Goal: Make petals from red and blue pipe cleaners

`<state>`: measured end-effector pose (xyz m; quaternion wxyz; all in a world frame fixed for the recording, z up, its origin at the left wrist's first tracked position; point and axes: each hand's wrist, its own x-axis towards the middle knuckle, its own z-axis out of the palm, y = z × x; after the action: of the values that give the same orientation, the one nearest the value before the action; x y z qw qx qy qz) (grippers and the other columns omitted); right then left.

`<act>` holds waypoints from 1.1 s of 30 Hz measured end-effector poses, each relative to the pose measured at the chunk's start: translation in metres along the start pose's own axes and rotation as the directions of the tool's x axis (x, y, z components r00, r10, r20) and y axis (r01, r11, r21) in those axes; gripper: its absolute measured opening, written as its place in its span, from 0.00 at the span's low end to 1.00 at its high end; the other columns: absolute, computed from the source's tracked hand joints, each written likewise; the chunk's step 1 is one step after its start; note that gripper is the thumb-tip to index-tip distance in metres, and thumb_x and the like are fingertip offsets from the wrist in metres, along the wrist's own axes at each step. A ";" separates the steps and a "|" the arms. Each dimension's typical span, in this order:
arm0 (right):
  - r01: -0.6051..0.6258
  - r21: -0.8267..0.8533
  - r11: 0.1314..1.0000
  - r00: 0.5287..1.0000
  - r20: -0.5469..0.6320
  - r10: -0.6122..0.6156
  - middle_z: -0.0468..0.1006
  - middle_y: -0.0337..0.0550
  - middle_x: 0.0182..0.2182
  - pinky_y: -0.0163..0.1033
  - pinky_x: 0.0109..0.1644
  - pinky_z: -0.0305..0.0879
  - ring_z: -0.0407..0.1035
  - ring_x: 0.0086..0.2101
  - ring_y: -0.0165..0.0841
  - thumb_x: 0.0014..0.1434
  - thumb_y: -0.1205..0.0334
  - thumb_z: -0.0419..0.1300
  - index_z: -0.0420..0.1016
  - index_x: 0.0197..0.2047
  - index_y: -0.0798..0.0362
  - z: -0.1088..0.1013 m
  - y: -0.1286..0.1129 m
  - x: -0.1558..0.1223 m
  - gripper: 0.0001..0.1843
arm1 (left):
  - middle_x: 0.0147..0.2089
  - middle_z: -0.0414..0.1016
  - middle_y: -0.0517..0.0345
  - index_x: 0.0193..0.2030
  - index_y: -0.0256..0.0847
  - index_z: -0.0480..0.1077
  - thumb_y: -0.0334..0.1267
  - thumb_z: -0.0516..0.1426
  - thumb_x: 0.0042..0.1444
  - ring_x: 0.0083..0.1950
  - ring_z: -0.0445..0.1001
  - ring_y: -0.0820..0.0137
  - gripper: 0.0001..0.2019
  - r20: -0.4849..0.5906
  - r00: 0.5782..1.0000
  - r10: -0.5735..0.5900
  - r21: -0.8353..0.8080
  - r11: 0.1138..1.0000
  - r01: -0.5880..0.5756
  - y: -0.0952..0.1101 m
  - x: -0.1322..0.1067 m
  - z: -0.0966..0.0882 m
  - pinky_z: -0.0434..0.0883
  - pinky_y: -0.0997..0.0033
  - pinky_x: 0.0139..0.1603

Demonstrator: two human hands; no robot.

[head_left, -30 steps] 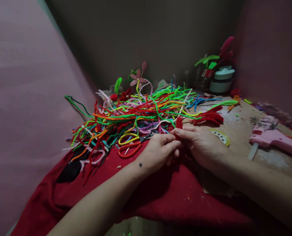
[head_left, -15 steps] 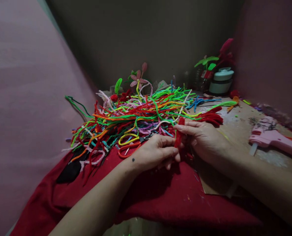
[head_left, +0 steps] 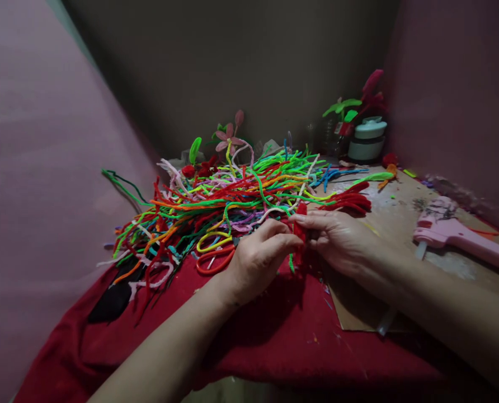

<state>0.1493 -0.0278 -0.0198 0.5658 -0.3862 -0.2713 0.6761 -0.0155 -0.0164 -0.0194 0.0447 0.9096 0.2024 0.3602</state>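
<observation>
in the head view, we reach our left hand (head_left: 255, 258) in from the bottom edge to the center, fingers curled and thumb pointing right. its thumb tip meets the red fuzzy piece (head_left: 300, 238); we cannot tell whether it grips. our right hand (head_left: 342, 240) comes from the lower right, palm turned inward, pinching that piece narrowly between thumb and fingers. at the upper right stands 1 lidded jar (head_left: 366, 148), its contents hidden. the red fuzzy piece sits just right of the frame's center, its long axis nearly vertical in the frame, 1 end toward the top. 1 green strand (head_left: 292, 263) pokes downward at its left, right of our left hand.
</observation>
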 end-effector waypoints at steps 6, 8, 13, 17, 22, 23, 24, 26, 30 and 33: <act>-0.044 0.026 0.999 0.996 0.076 0.042 0.71 0.36 0.20 0.34 0.28 0.59 0.63 0.23 0.26 0.42 0.70 0.65 0.72 0.22 0.55 -0.001 0.002 0.000 0.05 | 0.40 0.71 0.52 0.37 0.37 0.71 0.29 0.53 0.57 0.42 0.70 0.75 0.05 0.002 0.998 -0.056 -0.189 0.981 0.055 0.007 0.007 -0.012 0.69 0.75 0.42; -0.043 0.015 0.999 0.995 0.088 0.041 0.71 0.35 0.20 0.34 0.29 0.59 0.63 0.23 0.26 0.41 0.70 0.65 0.72 0.22 0.55 0.000 0.002 -0.001 0.05 | 0.39 0.72 0.52 0.36 0.36 0.69 0.31 0.52 0.58 0.38 0.71 0.75 0.06 0.069 0.987 -0.145 -0.320 0.934 0.160 0.010 0.009 -0.016 0.70 0.75 0.40; -0.001 -0.062 0.998 0.989 0.145 0.010 0.71 0.35 0.19 0.34 0.26 0.57 0.63 0.21 0.26 0.40 0.67 0.67 0.72 0.23 0.55 -0.001 0.004 -0.001 0.07 | 0.30 0.69 0.57 0.34 0.36 0.70 0.35 0.54 0.57 0.27 0.67 0.77 0.06 0.125 0.934 -0.334 -0.409 0.840 0.356 0.012 0.013 -0.022 0.67 0.76 0.30; 0.047 -0.146 0.988 0.992 0.125 -0.029 0.69 0.35 0.17 0.33 0.23 0.55 0.61 0.19 0.25 0.39 0.67 0.67 0.71 0.22 0.55 -0.003 0.006 0.000 0.08 | 0.32 0.70 0.56 0.35 0.36 0.71 0.30 0.54 0.56 0.33 0.68 0.75 0.05 0.070 0.968 -0.242 -0.245 0.936 0.252 0.013 0.014 -0.023 0.66 0.76 0.35; 0.056 -0.279 0.959 0.993 0.111 -0.025 0.65 0.34 0.13 0.33 0.18 0.50 0.57 0.15 0.24 0.42 0.64 0.66 0.68 0.19 0.55 -0.003 0.007 -0.002 0.09 | 0.32 0.68 0.56 0.35 0.36 0.69 0.30 0.50 0.57 0.32 0.66 0.75 0.07 0.127 0.985 -0.120 0.031 0.993 0.117 0.010 0.009 -0.017 0.65 0.76 0.33; 0.068 -0.295 0.953 0.994 0.106 -0.038 0.64 0.34 0.13 0.32 0.18 0.49 0.56 0.14 0.24 0.41 0.63 0.66 0.68 0.18 0.55 -0.002 0.007 -0.003 0.10 | 0.32 0.68 0.56 0.35 0.36 0.69 0.30 0.50 0.58 0.33 0.66 0.75 0.07 0.133 0.985 -0.107 0.071 0.993 0.099 0.009 0.007 -0.016 0.65 0.76 0.34; 0.082 -0.311 0.947 0.994 0.099 -0.053 0.64 0.34 0.13 0.32 0.17 0.48 0.55 0.14 0.24 0.41 0.63 0.66 0.67 0.18 0.55 -0.002 0.007 -0.003 0.10 | 0.32 0.68 0.56 0.35 0.37 0.69 0.31 0.49 0.58 0.33 0.66 0.75 0.08 0.136 0.986 -0.096 0.107 0.991 0.082 0.008 0.006 -0.014 0.65 0.76 0.34; 0.103 -0.354 0.930 0.993 0.087 -0.077 0.63 0.34 0.13 0.32 0.17 0.47 0.55 0.14 0.23 0.41 0.64 0.65 0.67 0.17 0.55 -0.001 0.007 -0.005 0.10 | 0.33 0.68 0.56 0.35 0.37 0.69 0.32 0.49 0.59 0.32 0.66 0.75 0.08 0.139 0.987 -0.082 0.174 0.983 0.057 0.007 0.004 -0.012 0.65 0.77 0.33; 0.097 -0.454 0.886 0.995 0.056 -0.081 0.64 0.34 0.13 0.32 0.16 0.47 0.55 0.14 0.24 0.43 0.64 0.62 0.67 0.17 0.55 0.002 0.006 -0.007 0.08 | 0.32 0.68 0.55 0.34 0.35 0.69 0.32 0.47 0.59 0.30 0.65 0.76 0.10 0.171 0.983 -0.070 0.304 0.953 0.015 0.010 0.003 -0.011 0.63 0.77 0.29; 0.110 -0.502 0.858 0.994 0.037 -0.106 0.65 0.34 0.14 0.32 0.16 0.47 0.55 0.14 0.24 0.43 0.66 0.61 0.69 0.18 0.55 0.002 0.005 -0.009 0.06 | 0.31 0.68 0.55 0.32 0.36 0.67 0.31 0.46 0.59 0.30 0.65 0.75 0.11 0.225 0.972 -0.068 0.408 0.912 -0.031 0.014 0.004 -0.011 0.63 0.76 0.29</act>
<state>0.1451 -0.0371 -0.0205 0.4815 -0.5016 -0.4617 0.5508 -0.0158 -0.0281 -0.0054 -0.1196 0.9328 0.2752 0.1994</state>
